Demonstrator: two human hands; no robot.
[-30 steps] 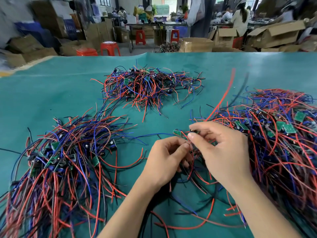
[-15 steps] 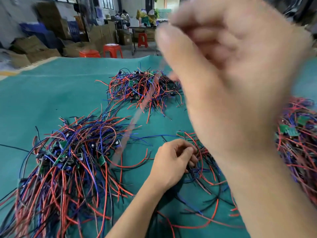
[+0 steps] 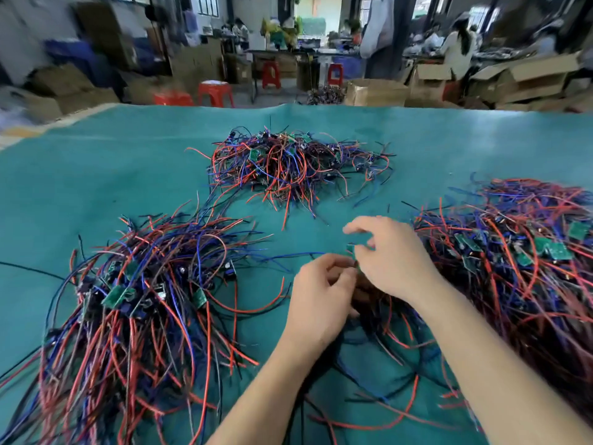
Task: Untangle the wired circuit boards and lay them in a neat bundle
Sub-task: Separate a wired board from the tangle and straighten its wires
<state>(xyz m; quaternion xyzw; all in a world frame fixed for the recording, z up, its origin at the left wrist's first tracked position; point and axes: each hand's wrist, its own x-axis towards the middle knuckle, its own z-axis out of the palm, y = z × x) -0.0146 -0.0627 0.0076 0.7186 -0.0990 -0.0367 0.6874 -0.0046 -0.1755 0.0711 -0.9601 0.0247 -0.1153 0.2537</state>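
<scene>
Small green circuit boards with red, blue and black wires lie in three heaps on the teal table cover (image 3: 96,175). The left heap (image 3: 134,303) has its wires running toward me. A tangled heap (image 3: 288,165) sits at the far middle, and a big tangled heap (image 3: 519,268) fills the right. My left hand (image 3: 321,300) pinches a wired circuit board (image 3: 351,250) at the table's middle, with its wires hanging below. My right hand (image 3: 391,258) meets it from the right, fingertips closed on the same small green board.
Loose red and black wires (image 3: 369,422) trail on the cover near my forearms. Beyond the table's far edge stand red stools (image 3: 215,93), cardboard boxes (image 3: 375,91) and people working at benches.
My right hand, which had swung up close to the camera pulling a red wire, has come back down to the board held by my left hand. The left hand stayed in place.
</scene>
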